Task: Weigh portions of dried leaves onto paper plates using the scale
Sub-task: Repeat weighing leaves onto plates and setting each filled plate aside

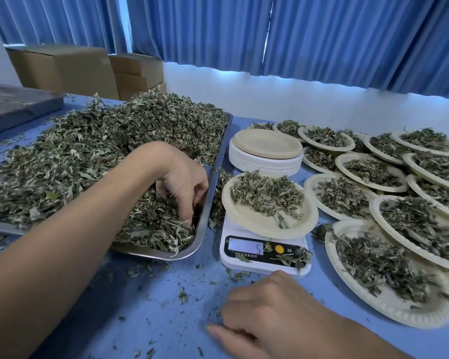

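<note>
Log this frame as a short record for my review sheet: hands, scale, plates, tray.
left hand: fingers curled into the dried green leaves at the near right corner of the steel tray
right hand: rests on the blue table in front of the scale, holding nothing
white digital scale: display shows a 5
cream paper plate: on the scale, holding a leaf heap
stack of empty cream plates: behind the scale
filled plates: many, overlapping, right of the scale

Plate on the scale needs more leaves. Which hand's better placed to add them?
Left, probably. The left hand pinches dried leaves in the tray corner beside the scale, a short move from the plate. The right hand rests on the table before the scale, holding nothing.
</note>
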{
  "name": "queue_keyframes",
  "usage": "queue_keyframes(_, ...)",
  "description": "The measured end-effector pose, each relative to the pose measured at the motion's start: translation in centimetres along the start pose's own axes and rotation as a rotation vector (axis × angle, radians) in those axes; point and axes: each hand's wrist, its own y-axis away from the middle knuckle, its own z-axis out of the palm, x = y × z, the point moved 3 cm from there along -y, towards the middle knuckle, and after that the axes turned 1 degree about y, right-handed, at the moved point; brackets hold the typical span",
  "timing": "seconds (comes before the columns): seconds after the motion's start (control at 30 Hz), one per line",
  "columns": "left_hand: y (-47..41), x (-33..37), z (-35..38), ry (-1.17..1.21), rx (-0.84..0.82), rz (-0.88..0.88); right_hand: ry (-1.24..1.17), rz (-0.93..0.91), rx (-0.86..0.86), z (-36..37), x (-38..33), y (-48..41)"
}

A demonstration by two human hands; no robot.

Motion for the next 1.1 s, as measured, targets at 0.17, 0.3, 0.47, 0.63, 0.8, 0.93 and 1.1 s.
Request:
queue_keyframes(0.17, -0.7, 0.0, 1.0, -0.046, 0.065, -0.03, 0.009, -0.008, 0.017, -0.1, -0.2, 0.0)
queue_keyframes(0.3, -0.8, -0.2, 0.9, -0.014, 0.101, -0.018, 0.02, -0.001, 0.014, 0.0, -0.2, 0.1)
queue_keyframes(0.47, 0.6, -0.9, -0.8, 0.153, 0.183, 0.026, 0.013, 0.013, -0.002, 0.1, -0.2, 0.2)
queue_keyframes(0.63, 2.5, -1.6, -3.7, 0.222, 0.478, 0.04, -0.005, 0.012, 0.009, 0.1, -0.1, 0.1)
queue_keyframes(0.8, 3.4, -1.0, -5.1, 0.276, 0.728, 0.067, -0.023, 0.014, 0.014, 0.2, -0.1, 0.1)
queue_keyframes(0.93, 3.9, 0.0, -5.7, 0.282, 0.83, 0.093, -0.044, 0.022, 0.006, 0.1, 0.1, 0.0)
queue_keyframes(1.1, 3.1, 0.7, -4.7, 0.191, 0.609, -0.01, -0.04, 0.025, -0.009, 0.1, 0.0, 0.0)
